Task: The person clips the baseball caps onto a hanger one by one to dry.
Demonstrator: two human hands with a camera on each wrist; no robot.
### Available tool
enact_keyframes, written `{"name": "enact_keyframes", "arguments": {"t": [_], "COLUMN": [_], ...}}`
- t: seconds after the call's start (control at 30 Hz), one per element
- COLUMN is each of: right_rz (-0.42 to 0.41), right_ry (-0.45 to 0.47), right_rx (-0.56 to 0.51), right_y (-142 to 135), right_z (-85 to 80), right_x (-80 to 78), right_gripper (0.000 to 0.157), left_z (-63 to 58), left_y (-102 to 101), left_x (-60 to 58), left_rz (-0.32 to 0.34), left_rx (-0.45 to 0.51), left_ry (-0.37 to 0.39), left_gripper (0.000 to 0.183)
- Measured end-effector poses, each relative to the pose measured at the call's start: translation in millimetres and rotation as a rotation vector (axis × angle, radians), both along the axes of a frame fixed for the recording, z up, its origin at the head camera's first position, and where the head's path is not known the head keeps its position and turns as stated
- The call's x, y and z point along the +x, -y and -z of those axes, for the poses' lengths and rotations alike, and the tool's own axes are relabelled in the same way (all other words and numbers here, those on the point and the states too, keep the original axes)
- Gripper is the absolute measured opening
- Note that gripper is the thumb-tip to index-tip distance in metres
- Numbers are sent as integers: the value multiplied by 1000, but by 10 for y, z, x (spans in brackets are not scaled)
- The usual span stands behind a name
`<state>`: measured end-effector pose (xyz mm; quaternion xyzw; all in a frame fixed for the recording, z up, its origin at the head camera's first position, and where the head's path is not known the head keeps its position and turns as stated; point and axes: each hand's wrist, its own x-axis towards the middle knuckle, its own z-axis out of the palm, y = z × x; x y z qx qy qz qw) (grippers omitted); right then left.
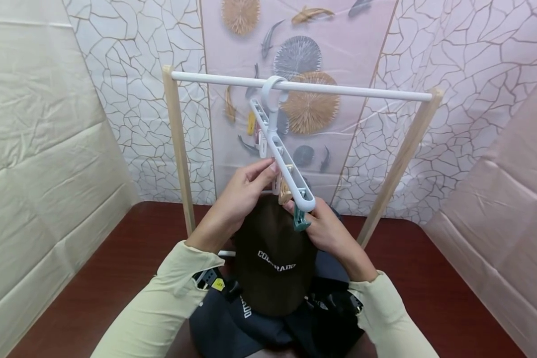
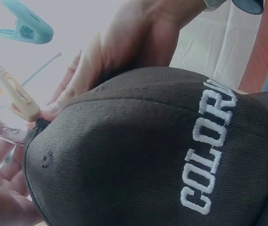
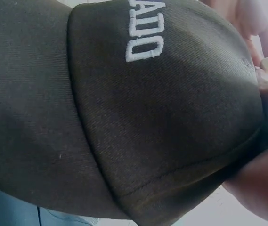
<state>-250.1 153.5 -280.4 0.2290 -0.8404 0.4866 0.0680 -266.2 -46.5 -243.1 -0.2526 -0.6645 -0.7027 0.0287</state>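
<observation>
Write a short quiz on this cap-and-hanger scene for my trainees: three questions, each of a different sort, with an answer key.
1. Multiple choice: which word is on the front of the dark brown cap?
A) Chicago
B) Colorado
C) Florida

2. True or false: the white hanger is hooked over the white rail.

3. Short answer: in the head view, which of the person's hands is nearer the green clip?

Key:
1. B, Colorado, in white letters.
2. True; its hook loops over the rail.
3. The right hand.
</observation>
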Motion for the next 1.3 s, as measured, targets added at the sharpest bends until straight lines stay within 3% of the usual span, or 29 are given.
{"name": "enact_keyframes", "arguments": {"t": [0.37, 0.7, 0.9, 1.13, 1.3], "right_rz": [60, 159, 158, 124, 111], "right_ry": [-66, -189, -222, -256, -269], "right_rx": [40, 125, 122, 105, 85], "right_y": [39, 73, 51, 26, 33], "right_z": [-41, -93, -90, -110, -117], "right_x": [-3, -14, -41, -68, -51], "right_gripper": [23, 10, 5, 26, 18], "left_z": [-2, 3, 9, -6, 8], "left_y": [14, 21, -2, -2, -17], "left_x": [-8, -25, -27, 9, 7], "left_rz": [-16, -55, -53, -59, -64], "left_rx": [2, -26, -23, -35, -28], "left_ry": [-8, -61, -68, -78, -80], "left_gripper": [42, 41, 41, 41, 41]}}
